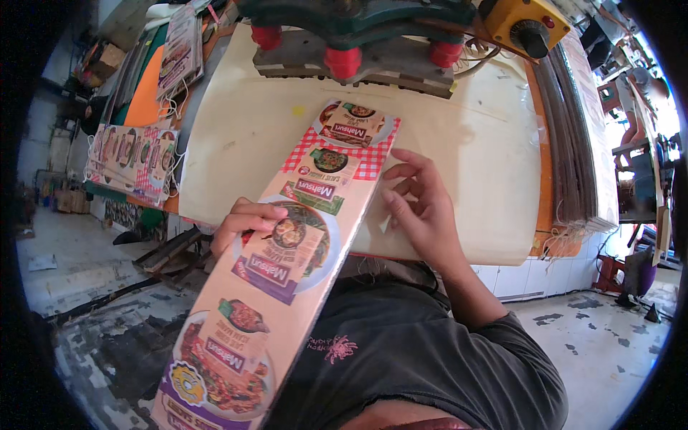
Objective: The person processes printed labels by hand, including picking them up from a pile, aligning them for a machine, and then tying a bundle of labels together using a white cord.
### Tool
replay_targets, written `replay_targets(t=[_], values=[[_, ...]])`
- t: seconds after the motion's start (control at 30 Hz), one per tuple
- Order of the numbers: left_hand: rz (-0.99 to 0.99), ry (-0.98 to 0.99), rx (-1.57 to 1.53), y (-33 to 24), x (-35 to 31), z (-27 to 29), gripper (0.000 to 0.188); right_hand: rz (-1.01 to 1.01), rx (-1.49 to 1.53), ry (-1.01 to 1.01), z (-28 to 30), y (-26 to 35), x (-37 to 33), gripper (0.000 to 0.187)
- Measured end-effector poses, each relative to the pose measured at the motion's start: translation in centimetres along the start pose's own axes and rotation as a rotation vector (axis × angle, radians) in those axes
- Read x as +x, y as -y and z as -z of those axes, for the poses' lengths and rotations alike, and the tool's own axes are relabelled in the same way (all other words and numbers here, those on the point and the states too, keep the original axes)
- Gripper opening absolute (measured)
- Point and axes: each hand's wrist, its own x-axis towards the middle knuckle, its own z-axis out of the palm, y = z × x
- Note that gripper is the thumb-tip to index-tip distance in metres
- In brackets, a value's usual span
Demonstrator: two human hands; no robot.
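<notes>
A long printed sheet [297, 183], pale peach with food pictures and a red-checked patch, slants from the far middle of the table to the lower left. It has a glossy surface. My left hand [247, 221] grips its left edge, thumb on top and the other fingers partly hidden. Beside the opposite edge is my right hand [424, 206], fingers apart and loosely bent, with nothing visible in it. Whether its fingertips touch the sheet I cannot tell. Beneath the sheet's far end is a cream-coloured work surface [244, 115].
Over the table's far side stands a dark green press [358, 18] with red knobs and a metal bar. A yellow control box [527, 29] with a black dial is at its right. Stacked printed sheets [598, 143] line the right edge; stringed ones [132, 161] lie left.
</notes>
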Motion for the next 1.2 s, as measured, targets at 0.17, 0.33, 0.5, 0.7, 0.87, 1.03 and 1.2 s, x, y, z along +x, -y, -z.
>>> replay_targets(t=[0.17,0.33,0.5,0.7,0.87,1.03,1.2], values=[[0.017,0.131,0.306,-2.0,1.9,0.1,0.044,0.502,-0.844,-0.098,-0.8,1.0,0.2,0.065],[-0.010,0.128,0.497,-1.2,0.2,-0.9,0.042,0.480,-0.970,-0.005,-0.3,-0.2,0.7,0.062],[0.111,0.267,0.213,2.2,-2.3,-1.1,0.040,0.398,-1.096,-0.026,-0.6,-1.5,1.2,0.057],[0.039,0.310,0.070,3.4,-2.8,-2.4,0.057,0.408,-1.241,-0.079,-0.4,-2.2,1.1,0.054],[0.070,0.217,0.043,2.8,-1.7,-3.2,0.057,0.397,-1.195,-0.057,-0.4,-2.4,1.5,0.053],[0.040,0.244,0.036,3.0,-1.7,-3.0,0.055,0.399,-1.216,-0.060,-0.4,-2.5,1.5,0.052],[0.053,0.222,0.035,2.4,-1.5,-3.4,0.053,0.399,-1.180,-0.033,-0.3,-2.3,1.6,0.052]])
